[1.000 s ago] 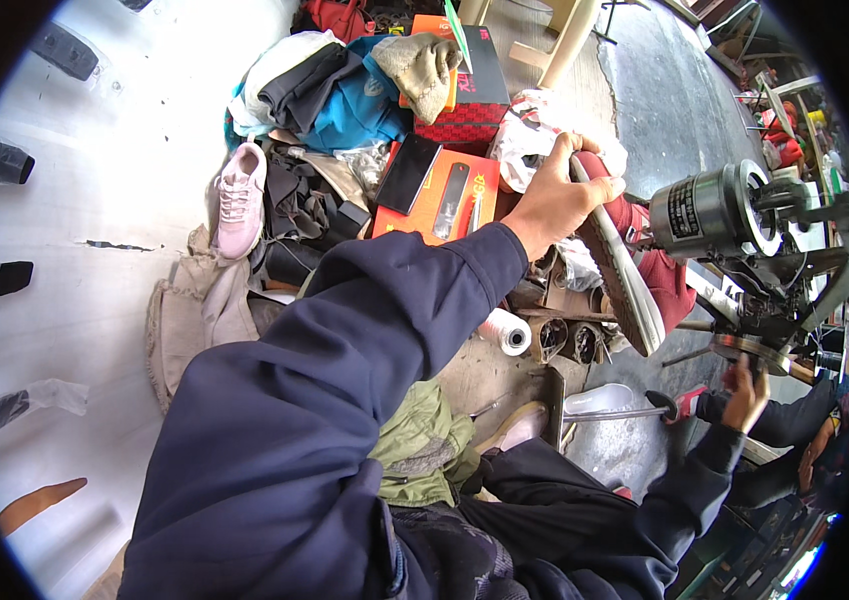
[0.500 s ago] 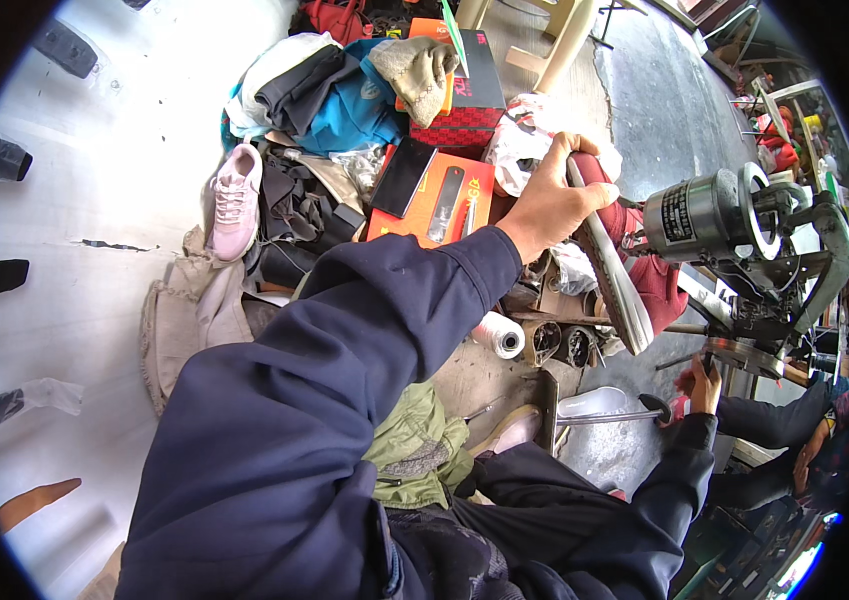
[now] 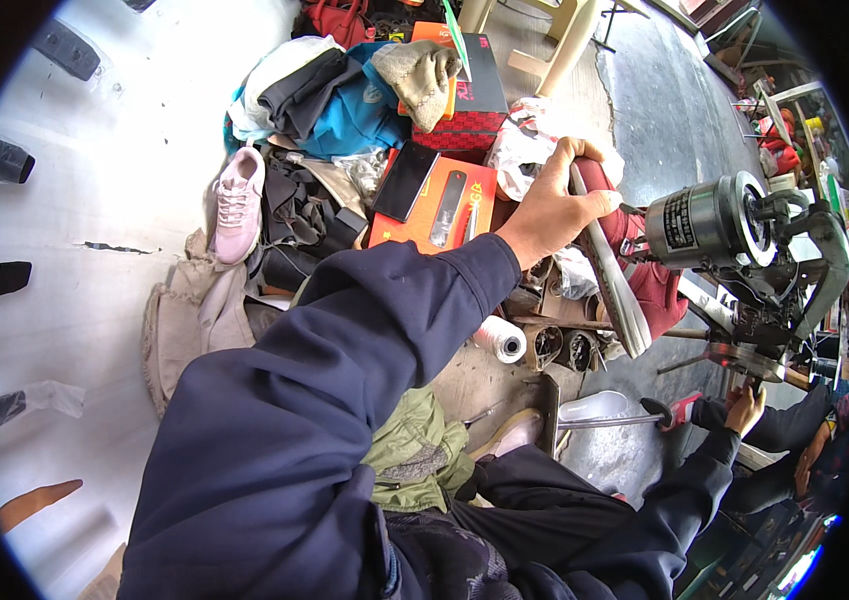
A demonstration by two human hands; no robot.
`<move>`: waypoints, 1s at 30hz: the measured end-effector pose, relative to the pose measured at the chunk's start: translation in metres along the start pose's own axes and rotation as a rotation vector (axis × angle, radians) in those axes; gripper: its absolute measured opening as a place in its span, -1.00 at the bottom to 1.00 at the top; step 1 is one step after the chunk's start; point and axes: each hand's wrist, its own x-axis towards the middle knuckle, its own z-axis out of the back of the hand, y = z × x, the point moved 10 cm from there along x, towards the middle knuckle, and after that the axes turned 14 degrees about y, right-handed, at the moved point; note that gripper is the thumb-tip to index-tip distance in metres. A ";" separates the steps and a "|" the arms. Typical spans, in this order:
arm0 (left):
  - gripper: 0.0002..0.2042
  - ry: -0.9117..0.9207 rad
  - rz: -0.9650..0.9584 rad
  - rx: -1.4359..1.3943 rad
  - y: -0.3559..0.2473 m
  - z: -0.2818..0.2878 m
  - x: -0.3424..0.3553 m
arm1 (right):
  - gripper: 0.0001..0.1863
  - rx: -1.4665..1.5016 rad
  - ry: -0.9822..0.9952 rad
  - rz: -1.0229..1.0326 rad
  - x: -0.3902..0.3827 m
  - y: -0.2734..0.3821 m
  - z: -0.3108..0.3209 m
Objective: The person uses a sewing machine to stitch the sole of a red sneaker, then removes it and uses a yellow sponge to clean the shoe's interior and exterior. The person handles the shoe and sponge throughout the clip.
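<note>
My left hand (image 3: 577,195) grips a red shoe (image 3: 663,305) by one end, fingers and thumb over its white sole (image 3: 615,280); the shoe is under the head of a metal sewing machine (image 3: 682,222), whose stitching point is mostly hidden. My right hand (image 3: 745,408) is low at the right, closed on the handle of the machine's round hand wheel (image 3: 742,363); the handle is mostly covered by the fingers. Below the shoe, a white thread cone (image 3: 500,338) lies beside brown tubular pieces. An orange box (image 3: 415,233) with a black phone (image 3: 408,180) is behind my left forearm.
A pink sneaker (image 3: 237,205) and scraps lie beside a white surface (image 3: 95,320). Folded clothes (image 3: 345,120) and boxes are piled at the back, near a cream chair (image 3: 560,45). At the right are a co-worker's leg (image 3: 775,425) and cluttered racks (image 3: 795,130).
My right hand has swung left, then back right and slightly lower, with the wheel handle. My left hand and the shoe have shifted only slightly.
</note>
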 end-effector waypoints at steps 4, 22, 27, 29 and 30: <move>-0.65 0.026 -0.110 0.381 -0.021 -0.002 0.003 | -0.89 -0.124 0.167 -0.238 -0.012 -0.050 -0.055; -0.41 0.007 0.102 0.102 0.003 0.005 0.000 | -0.71 -0.051 0.483 -0.172 -0.076 0.028 -0.170; -0.66 -0.045 0.097 0.072 0.005 0.004 -0.002 | -0.82 -0.150 0.350 0.101 -0.081 0.106 -0.133; -0.67 -0.046 0.114 0.079 0.007 0.004 -0.003 | -0.85 -0.084 0.227 0.176 -0.066 0.122 -0.086; -0.69 -0.037 0.102 0.075 0.007 0.003 -0.003 | -0.85 -0.049 0.103 0.135 -0.055 0.111 -0.058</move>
